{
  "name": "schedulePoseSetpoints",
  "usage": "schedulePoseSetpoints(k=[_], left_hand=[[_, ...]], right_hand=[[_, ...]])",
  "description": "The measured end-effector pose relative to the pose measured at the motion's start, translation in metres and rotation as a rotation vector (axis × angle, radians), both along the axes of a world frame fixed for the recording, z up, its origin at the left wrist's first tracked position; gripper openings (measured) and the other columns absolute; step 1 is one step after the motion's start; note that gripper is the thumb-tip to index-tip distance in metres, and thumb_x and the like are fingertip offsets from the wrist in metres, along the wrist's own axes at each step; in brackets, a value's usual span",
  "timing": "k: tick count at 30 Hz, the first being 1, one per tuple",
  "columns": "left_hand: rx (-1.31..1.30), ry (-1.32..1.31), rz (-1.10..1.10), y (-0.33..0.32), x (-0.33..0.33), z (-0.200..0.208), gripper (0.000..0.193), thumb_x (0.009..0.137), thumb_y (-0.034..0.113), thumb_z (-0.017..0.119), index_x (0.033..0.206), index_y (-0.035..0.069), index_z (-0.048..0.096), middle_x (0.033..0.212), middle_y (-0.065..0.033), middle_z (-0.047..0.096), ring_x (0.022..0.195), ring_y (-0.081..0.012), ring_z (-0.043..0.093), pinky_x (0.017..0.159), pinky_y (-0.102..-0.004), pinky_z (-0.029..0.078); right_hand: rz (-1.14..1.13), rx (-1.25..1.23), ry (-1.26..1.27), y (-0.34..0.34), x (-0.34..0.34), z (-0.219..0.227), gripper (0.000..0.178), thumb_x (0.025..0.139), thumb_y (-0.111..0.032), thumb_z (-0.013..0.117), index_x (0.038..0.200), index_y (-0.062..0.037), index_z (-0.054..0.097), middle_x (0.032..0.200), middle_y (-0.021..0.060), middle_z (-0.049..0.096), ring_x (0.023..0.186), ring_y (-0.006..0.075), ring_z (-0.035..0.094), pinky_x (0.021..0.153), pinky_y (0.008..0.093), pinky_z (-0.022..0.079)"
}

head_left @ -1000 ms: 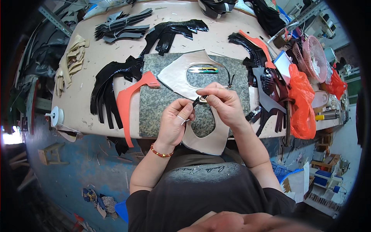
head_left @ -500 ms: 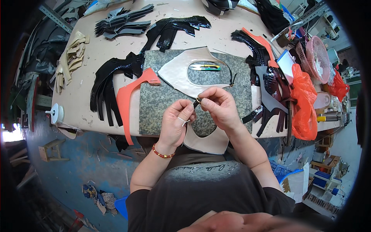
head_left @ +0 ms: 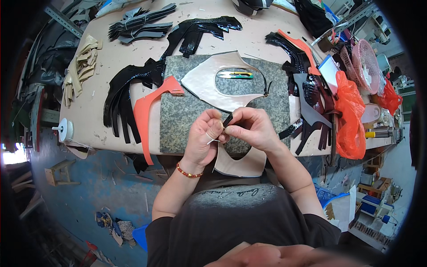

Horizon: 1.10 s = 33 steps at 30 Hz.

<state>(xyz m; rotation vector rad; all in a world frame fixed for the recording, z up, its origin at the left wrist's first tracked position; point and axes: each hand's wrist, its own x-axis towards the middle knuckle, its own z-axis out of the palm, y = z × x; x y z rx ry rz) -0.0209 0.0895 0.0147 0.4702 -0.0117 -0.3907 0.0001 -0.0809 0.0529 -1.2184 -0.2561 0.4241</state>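
Observation:
My left hand (head_left: 205,139) and my right hand (head_left: 254,130) meet over the front of a grey speckled slab (head_left: 178,127). Between their fingertips they pinch a short black strap (head_left: 227,120). White thread or a thin band (head_left: 211,137) loops round a finger of the left hand. Below the hands hangs a pale, black-edged leather piece (head_left: 242,165) with a curved cutout, partly hidden by my fingers. A similar pale leather piece (head_left: 202,80) lies flat on the slab beyond them. Inside its oval opening rest yellow-and-green thread snips (head_left: 235,75).
Black strips (head_left: 120,98) and an orange piece (head_left: 144,111) lie left of the slab. Further left are beige strips (head_left: 82,66) and a white spool (head_left: 66,130). To the right are a grey piece (head_left: 309,102), a red plastic bag (head_left: 349,120) and a pink basket (head_left: 364,66).
The right hand has shifted slightly down, turning its fingers over the strap. More black strap shows between the fingertips, and a small gold-coloured ring seen there before is now hidden.

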Motion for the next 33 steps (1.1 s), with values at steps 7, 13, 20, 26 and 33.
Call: schedulePoseSetpoints(k=[7, 13, 20, 26, 33], left_hand=[[0.582, -0.339, 0.358, -0.007, 0.007, 0.013, 0.017, 0.089, 0.012, 0.070, 0.099, 0.000, 0.062, 0.086, -0.0053, 0.067, 0.073, -0.0075, 0.061, 0.066, -0.0217, 0.050], [0.901, -0.307, 0.591, 0.000, 0.016, 0.011, 0.014, 0.094, 0.010, 0.064, 0.087, -0.001, 0.065, 0.075, 0.0002, 0.064, 0.066, -0.0034, 0.054, 0.058, -0.0183, 0.043], [0.533, -0.166, 0.503, 0.000, 0.012, 0.009, 0.016, 0.094, 0.014, 0.063, 0.089, -0.001, 0.064, 0.075, -0.0015, 0.064, 0.065, -0.0052, 0.057, 0.058, -0.0193, 0.046], [0.680, -0.233, 0.440, 0.004, 0.002, 0.018, 0.011, 0.092, 0.009, 0.066, 0.092, -0.002, 0.064, 0.079, -0.0029, 0.066, 0.070, -0.0067, 0.062, 0.064, -0.0208, 0.052], [0.854, -0.296, 0.465, 0.005, -0.006, 0.015, 0.012, 0.090, 0.007, 0.068, 0.096, -0.002, 0.064, 0.082, -0.0044, 0.068, 0.073, -0.0065, 0.063, 0.067, -0.0221, 0.053]], right_hand=[[-0.355, -0.766, -0.968, 0.013, -0.002, 0.014, 0.012, 0.077, -0.004, 0.072, 0.086, -0.0025, 0.064, 0.079, 0.0082, 0.065, 0.068, 0.0206, 0.065, 0.060, 0.0302, 0.052], [-0.425, -0.891, -1.136, 0.025, -0.008, 0.003, 0.012, 0.072, -0.006, 0.071, 0.079, -0.0055, 0.062, 0.076, 0.0057, 0.062, 0.064, 0.0218, 0.060, 0.054, 0.0321, 0.048], [-0.450, -0.825, -1.139, 0.021, -0.013, -0.004, 0.014, 0.071, -0.004, 0.072, 0.082, -0.0045, 0.064, 0.076, 0.0057, 0.062, 0.061, 0.0218, 0.060, 0.052, 0.0322, 0.048], [-0.478, -0.777, -1.167, 0.016, -0.015, -0.008, 0.020, 0.070, -0.003, 0.076, 0.087, -0.0038, 0.066, 0.078, 0.0060, 0.062, 0.060, 0.0206, 0.058, 0.052, 0.0307, 0.047], [-0.423, -0.842, -1.261, 0.017, -0.014, 0.000, 0.018, 0.069, -0.003, 0.073, 0.085, -0.0034, 0.065, 0.078, 0.0056, 0.059, 0.061, 0.0205, 0.057, 0.051, 0.0312, 0.046]])
